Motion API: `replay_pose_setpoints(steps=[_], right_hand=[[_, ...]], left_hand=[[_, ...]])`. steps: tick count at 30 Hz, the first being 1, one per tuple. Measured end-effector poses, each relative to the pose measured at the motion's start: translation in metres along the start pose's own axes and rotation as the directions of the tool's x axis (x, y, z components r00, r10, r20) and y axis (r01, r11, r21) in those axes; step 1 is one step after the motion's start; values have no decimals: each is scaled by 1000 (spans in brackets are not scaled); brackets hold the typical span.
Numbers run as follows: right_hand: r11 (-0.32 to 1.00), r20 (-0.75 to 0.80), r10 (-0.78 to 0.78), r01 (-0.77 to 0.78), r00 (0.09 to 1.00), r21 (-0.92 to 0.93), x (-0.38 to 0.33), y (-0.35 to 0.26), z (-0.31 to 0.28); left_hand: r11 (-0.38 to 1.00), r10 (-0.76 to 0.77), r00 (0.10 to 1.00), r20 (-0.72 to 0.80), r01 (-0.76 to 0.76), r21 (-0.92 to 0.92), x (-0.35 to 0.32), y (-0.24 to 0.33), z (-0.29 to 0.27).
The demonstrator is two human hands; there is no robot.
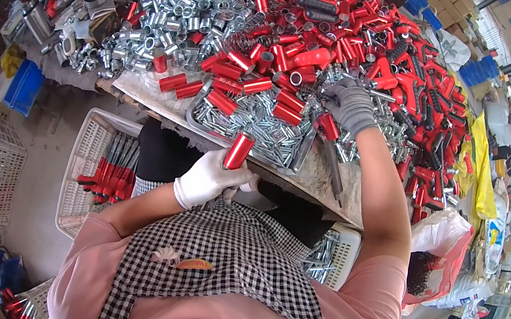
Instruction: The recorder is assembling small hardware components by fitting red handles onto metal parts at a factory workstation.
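Observation:
My left hand (211, 179), in a white glove, is closed around the lower end of a red metal tube (240, 152), held upright in front of my apron at the table's near edge. My right hand (352, 108), in a grey glove, reaches over the table into small metal parts. Its fingers are bent down among them; what they pinch, if anything, is hidden. Below that wrist lies another red tube (328, 126). A metal tray (303, 151) full of loose small pins (254, 125) lies between my hands, with several red tubes along its far side.
A heap of silver sleeves (187, 4) covers the table's far left; red tubes and red-and-black handles (411, 91) pile up at the right. A white basket (76, 176) with red-handled tools stands at lower left. Another basket (344, 257) of metal rods is below my right arm.

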State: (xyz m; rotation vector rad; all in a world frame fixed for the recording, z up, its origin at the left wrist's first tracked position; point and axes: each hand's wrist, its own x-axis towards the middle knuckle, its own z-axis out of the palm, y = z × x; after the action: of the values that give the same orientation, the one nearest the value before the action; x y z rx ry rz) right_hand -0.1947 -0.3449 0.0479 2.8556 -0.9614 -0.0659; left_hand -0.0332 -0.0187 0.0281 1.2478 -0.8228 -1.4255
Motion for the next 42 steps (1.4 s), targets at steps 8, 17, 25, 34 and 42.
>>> replay_pose_setpoints(steps=[8, 17, 25, 34, 42], right_hand=[[941, -196, 109, -37, 975, 335, 4, 5, 7], [985, -176, 124, -99, 977, 144, -10, -13, 12], [998, -101, 54, -52, 993, 19, 6, -17, 16], [983, -384, 139, -80, 913, 164, 7, 3, 33], [265, -218, 237, 153, 947, 952, -48, -63, -48]], left_hand=[[998, 16, 1000, 21, -17, 54, -2, -9, -5], [999, -6, 999, 46, 4, 49, 2, -10, -5], [997, 11, 999, 34, -13, 76, -2, -9, -5], [997, 2, 1000, -10, -1, 75, -3, -13, -14], [963, 38, 998, -44, -25, 267, 1, 0, -27]])
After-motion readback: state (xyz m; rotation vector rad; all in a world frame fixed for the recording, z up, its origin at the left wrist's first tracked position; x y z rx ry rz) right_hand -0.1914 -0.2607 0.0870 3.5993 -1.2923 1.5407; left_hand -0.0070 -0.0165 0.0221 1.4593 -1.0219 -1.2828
